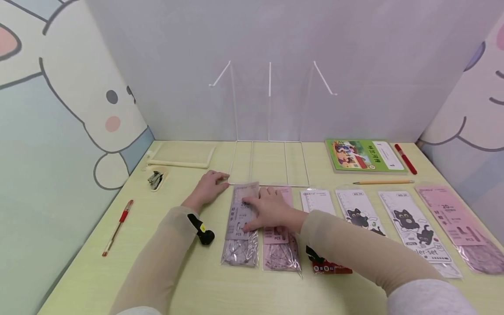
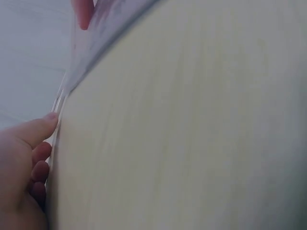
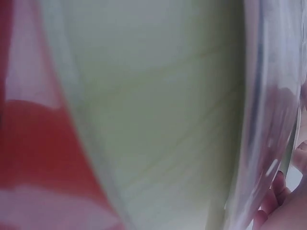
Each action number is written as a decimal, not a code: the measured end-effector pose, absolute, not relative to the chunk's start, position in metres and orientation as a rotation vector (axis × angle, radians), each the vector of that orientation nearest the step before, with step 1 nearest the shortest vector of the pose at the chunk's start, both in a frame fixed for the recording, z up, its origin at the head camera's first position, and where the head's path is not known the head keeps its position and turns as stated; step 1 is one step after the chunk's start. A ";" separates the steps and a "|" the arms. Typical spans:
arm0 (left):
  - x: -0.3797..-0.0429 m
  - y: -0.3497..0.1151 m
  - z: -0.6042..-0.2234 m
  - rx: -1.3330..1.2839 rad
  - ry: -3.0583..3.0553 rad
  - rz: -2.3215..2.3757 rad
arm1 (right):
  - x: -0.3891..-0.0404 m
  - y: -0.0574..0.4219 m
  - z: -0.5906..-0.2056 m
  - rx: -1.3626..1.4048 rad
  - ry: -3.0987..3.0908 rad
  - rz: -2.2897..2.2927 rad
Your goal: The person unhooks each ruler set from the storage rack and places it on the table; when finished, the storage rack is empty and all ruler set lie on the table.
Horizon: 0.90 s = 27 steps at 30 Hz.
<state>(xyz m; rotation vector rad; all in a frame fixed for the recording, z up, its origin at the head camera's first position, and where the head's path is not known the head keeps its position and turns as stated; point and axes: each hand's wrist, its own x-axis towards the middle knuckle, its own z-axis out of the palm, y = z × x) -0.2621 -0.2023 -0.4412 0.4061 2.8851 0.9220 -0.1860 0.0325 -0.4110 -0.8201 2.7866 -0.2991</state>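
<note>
My left hand (image 1: 208, 189) is at the near left corner of a white wire rack (image 1: 236, 159); its thumb and curled fingers pinch the thin wire there, as the left wrist view also shows. My right hand (image 1: 272, 211) lies across two plastic packets with printed cards. Its thumb and forefinger touch the purple packet (image 1: 241, 251), while the palm and other fingers cover part of the pink packet (image 1: 281, 258). Both packets lie flat, side by side, just in front of the rack. The right wrist view shows curled fingertips (image 3: 278, 184) beside a shiny packet edge.
To the right lie more packets, including black-cat ruler sets (image 1: 413, 227) and another pink packet (image 1: 453, 214). A green book (image 1: 364, 157), a red pen (image 1: 405, 158) and a pencil (image 1: 383, 182) are behind them. Left are a zip pouch (image 1: 181, 155) and a red-capped pen (image 1: 118, 227).
</note>
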 end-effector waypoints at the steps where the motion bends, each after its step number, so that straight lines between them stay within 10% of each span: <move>1: -0.262 -0.203 -0.441 0.416 2.873 0.929 | -0.185 0.032 -0.411 -0.826 2.791 -0.288; 27: -0.259 -0.224 -0.395 0.341 2.776 0.929 | -0.211 0.078 -0.384 -0.749 2.895 -0.439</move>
